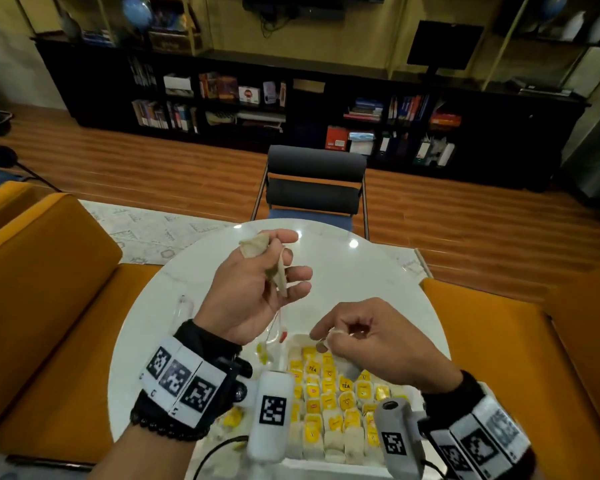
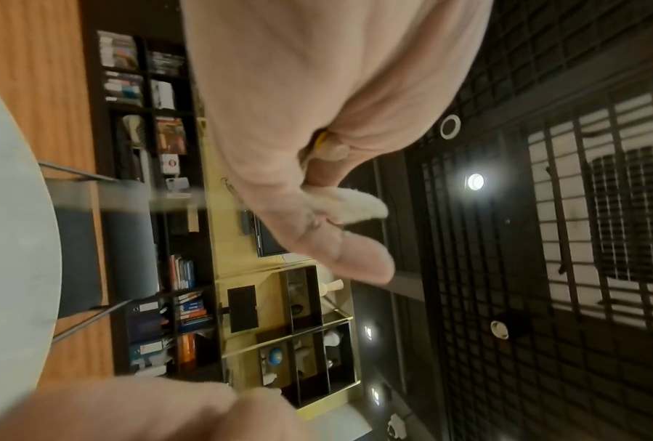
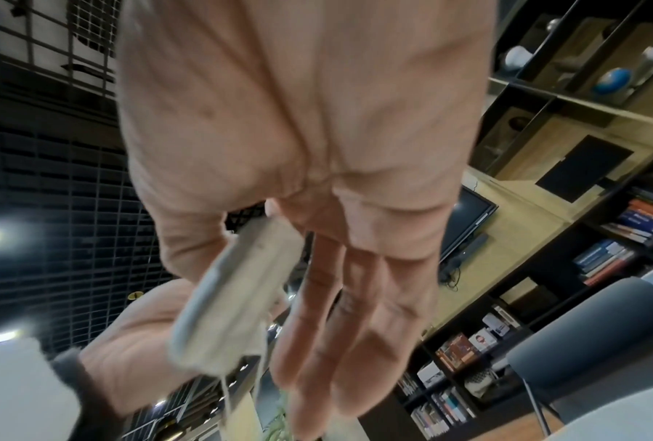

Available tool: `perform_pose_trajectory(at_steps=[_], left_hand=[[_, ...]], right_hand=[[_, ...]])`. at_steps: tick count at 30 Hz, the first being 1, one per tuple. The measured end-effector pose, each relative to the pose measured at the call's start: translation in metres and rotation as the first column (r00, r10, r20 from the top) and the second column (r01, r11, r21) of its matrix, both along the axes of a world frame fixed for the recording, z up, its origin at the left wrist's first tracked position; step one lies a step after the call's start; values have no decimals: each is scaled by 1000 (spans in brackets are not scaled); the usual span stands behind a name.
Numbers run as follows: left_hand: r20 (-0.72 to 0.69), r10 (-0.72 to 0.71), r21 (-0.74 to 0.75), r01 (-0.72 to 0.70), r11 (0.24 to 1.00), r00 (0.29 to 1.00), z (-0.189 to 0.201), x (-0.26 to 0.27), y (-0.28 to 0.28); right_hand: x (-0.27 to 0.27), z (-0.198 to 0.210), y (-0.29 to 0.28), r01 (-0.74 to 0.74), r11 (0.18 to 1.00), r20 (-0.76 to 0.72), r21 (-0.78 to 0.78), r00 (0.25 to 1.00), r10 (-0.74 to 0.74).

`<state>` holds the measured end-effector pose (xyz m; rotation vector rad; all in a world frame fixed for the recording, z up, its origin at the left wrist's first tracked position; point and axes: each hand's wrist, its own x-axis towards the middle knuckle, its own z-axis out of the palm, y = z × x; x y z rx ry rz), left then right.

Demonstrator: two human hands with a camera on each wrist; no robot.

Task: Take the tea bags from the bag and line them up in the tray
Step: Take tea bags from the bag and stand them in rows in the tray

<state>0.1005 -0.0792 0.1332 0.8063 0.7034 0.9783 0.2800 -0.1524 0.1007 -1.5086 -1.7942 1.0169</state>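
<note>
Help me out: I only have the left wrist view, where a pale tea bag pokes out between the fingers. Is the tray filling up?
Observer: Yes. The head view shows the white tray holding several rows of tea bags with yellow tags.
Operator: Where's the right hand?
Observer: It hovers over the tray's far end, pinching a single tea bag.
Operator: Anything hanging from the left hand?
Observer: Yes, the gripped tea bags trail strings with tags.
</note>
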Motion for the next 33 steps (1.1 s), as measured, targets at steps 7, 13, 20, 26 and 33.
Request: perform_pose_trajectory(at_steps=[7,13,20,26,33], left_hand=[[192,38,-149,-9,989,981,11,-12,5],[161,-12,-113,31,993,987,15,-24,4],[38,250,-21,-249,968,967,15,-64,16],[-45,409,12,-409,913,911,4,-102,23],[-464,321,325,-178,929,826,-14,-96,9]], right_hand=[[-31,-22,17,35,993,-226,-113,972,-60],[-52,-41,29,-135,991,39,24,990,134],[-57,-33,28,-136,989,-335,-64,936,107],[-60,-26,37,-163,985,-440,-58,890,121],[-71,-8,48,-112,993,-477,-21,875,89]])
